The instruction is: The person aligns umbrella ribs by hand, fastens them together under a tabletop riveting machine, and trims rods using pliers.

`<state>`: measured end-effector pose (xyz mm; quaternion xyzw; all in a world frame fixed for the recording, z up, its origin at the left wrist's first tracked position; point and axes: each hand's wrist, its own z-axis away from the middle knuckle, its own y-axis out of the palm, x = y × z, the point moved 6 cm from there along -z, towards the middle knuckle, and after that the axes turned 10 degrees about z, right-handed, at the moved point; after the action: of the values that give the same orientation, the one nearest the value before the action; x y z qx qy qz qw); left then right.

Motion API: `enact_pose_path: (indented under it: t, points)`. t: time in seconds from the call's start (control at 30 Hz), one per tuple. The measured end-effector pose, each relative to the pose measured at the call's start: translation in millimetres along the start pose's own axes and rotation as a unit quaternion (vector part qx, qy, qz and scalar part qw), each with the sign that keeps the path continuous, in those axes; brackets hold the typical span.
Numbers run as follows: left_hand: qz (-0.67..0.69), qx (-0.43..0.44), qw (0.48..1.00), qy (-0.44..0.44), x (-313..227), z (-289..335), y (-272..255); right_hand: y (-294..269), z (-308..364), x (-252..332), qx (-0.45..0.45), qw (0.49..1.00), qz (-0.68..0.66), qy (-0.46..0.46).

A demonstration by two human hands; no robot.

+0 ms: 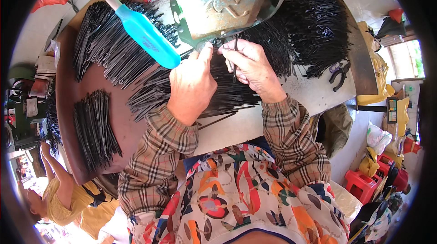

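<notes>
My left hand (193,85) is closed, its thumb and forefinger pinched together at the lower edge of a worn metal machine (218,7). Whatever those fingertips grip is too small to make out. Beside it, my right hand (252,66) pinches a thin black rod (235,60), which stands roughly upright across the fingers. The right fingertips are close to the left ones, just under the machine. Beneath both hands lies a loose heap of similar black rods (227,96).
A blue lamp head (148,37) hangs left of the machine. More rod bundles lie at left (98,130) and in a back-right pile (318,25). Dark pliers (339,76) rest at the table's right. Another person (68,194) sits at lower left; red stools (362,185) stand at right.
</notes>
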<state>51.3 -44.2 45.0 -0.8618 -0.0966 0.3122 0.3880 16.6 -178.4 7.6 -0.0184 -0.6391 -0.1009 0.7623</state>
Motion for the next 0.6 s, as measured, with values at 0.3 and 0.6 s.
enact_pose_path:
  t: [0.3, 0.6]
  points:
    - [0.052, 0.021, 0.998, -0.021, 6, -2, -4, 1, -1, 0, -0.013, 1.0, 0.008, 0.001]
    - [0.329, -0.001, 0.921, -0.21, 41, 5, 0, 1, 5, 7, 0.003, 0.999, 0.036, -0.037]
